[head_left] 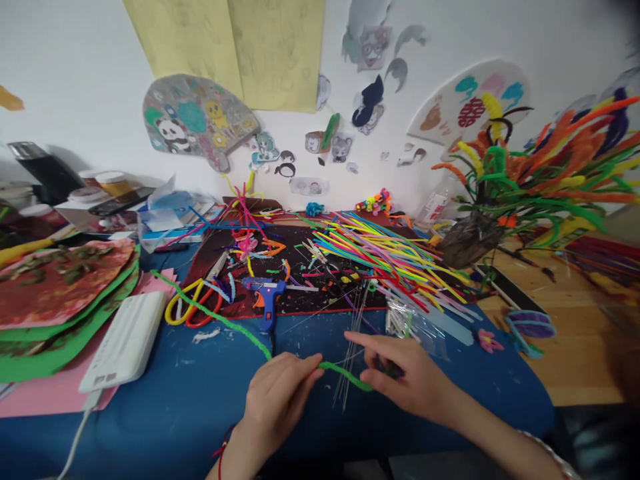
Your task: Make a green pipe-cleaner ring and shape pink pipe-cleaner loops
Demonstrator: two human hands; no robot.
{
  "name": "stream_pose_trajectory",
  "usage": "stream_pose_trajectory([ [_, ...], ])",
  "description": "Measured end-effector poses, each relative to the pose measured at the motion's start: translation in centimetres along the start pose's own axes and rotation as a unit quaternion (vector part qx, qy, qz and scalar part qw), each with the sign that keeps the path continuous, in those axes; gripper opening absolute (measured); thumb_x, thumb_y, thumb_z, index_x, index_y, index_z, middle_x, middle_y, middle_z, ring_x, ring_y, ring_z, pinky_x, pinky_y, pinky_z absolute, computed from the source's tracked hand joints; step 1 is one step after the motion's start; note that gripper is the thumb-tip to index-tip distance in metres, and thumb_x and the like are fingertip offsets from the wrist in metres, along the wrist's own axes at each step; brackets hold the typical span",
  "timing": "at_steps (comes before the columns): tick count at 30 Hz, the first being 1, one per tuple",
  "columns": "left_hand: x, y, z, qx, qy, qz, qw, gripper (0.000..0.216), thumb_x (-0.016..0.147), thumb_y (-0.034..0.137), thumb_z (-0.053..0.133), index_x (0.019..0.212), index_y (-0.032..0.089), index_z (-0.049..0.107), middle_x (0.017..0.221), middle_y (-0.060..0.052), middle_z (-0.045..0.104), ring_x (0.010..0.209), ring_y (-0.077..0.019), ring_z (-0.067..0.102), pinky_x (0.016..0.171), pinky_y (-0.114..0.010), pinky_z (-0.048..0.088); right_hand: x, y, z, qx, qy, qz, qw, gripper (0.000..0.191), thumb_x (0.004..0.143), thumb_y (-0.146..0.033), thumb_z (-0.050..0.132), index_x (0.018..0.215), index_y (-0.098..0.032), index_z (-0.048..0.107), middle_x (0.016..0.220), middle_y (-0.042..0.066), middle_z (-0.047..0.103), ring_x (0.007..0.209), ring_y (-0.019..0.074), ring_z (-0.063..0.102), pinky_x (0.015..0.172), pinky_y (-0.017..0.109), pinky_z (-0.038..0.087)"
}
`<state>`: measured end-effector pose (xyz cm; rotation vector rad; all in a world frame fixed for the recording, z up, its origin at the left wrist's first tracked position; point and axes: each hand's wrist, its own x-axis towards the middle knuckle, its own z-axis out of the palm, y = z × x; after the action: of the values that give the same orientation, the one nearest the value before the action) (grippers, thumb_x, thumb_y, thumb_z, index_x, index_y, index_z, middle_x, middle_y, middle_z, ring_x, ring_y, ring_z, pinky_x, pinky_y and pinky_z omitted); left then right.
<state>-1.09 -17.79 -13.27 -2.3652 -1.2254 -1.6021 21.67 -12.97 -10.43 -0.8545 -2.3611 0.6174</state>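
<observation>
A long green pipe cleaner [225, 321] runs from the pink paper on the left, across the blue tabletop, to both hands. My left hand [277, 393] is closed, pinching it between thumb and forefinger. Its right end bends down to the thumb of my right hand [407, 373], whose forefinger points left while the other fingers curl around the strand's end; something dark between them is unclear. Thin metal wires [353, 347] lie between and beyond the hands. Farther off are a blue hot glue gun [270, 300] and scissors with yellow and red handles [200, 303].
Many coloured pipe cleaners [380, 250] cover a dark mat [295, 303] at the back. A white power bank [125, 340] with a cable lies left. On the right are a clear plastic bag [430, 333], a phone [510, 290] and a vase of pipe-cleaner stems [473, 240].
</observation>
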Motion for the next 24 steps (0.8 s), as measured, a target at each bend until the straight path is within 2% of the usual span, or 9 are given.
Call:
stream_pose_trajectory([
  [3,-0.1,0.0,0.3,-0.007,-0.019,-0.009,1.0,0.014,0.089,0.013,0.056,0.1,0.014,0.064,0.066,-0.002,0.065,0.057,-0.0105,0.06,0.058,-0.021,0.05,0.1,-0.8,1.2,0.178,-0.018,0.092,0.979,0.039,0.094,-0.041,0.046,0.123,-0.019,0.06,0.062,-0.002,0.062,0.049,0.0074,0.05,0.047,0.018,0.039],
  [7,-0.1,-0.2,0.6,-0.006,-0.029,-0.042,0.999,0.015,0.089,0.014,0.055,0.103,0.015,0.061,0.071,-0.002,0.065,0.061,-0.0108,0.061,0.058,-0.02,0.051,0.6,-1.8,1.7,0.215,0.03,0.113,0.97,0.036,0.096,-0.037,0.043,0.102,-0.018,0.072,0.057,-0.001,0.061,0.048,0.008,0.05,0.048,0.019,0.039],
  [11,-0.2,-0.4,0.5,-0.016,-0.009,-0.039,0.999,0.011,0.088,0.011,0.055,0.097,0.017,0.058,0.071,-0.001,0.065,0.061,-0.0107,0.061,0.057,-0.02,0.05,1.1,-2.0,1.2,0.2,0.057,0.098,0.973,0.034,0.095,-0.035,0.044,0.092,-0.018,0.074,0.057,0.0,0.064,0.046,0.0081,0.051,0.047,0.019,0.04],
  [15,-0.4,-0.7,0.2,-0.019,-0.004,0.028,0.999,0.021,0.083,0.003,0.056,0.101,0.014,0.058,0.069,-0.002,0.064,0.06,-0.0113,0.057,0.057,-0.024,0.048,1.3,-2.0,0.4,0.173,0.052,0.056,0.982,0.028,0.093,-0.03,0.048,0.091,-0.02,0.074,0.07,0.002,0.072,0.051,0.009,0.059,0.052,0.019,0.047],
  [20,-0.1,-0.8,-0.3,0.017,-0.06,0.124,0.99,0.021,0.083,0.003,0.05,0.101,0.01,0.059,0.064,-0.004,0.063,0.053,-0.012,0.05,0.049,-0.026,0.038,1.8,-1.5,-0.8,0.145,0.026,-0.004,0.989,0.023,0.092,-0.021,0.049,0.089,-0.021,0.072,0.082,0.001,0.076,0.074,0.0112,0.07,0.068,0.019,0.053],
  [24,0.3,-0.8,-0.6,0.033,-0.107,0.173,0.979,0.018,0.083,0.001,0.047,0.095,0.008,0.059,0.06,-0.003,0.061,0.049,-0.0124,0.046,0.047,-0.027,0.033,2.1,-1.0,-1.3,0.113,0.017,-0.054,0.992,0.022,0.091,-0.018,0.05,0.088,-0.019,0.071,0.082,0.001,0.076,0.075,0.0108,0.071,0.069,0.019,0.053],
])
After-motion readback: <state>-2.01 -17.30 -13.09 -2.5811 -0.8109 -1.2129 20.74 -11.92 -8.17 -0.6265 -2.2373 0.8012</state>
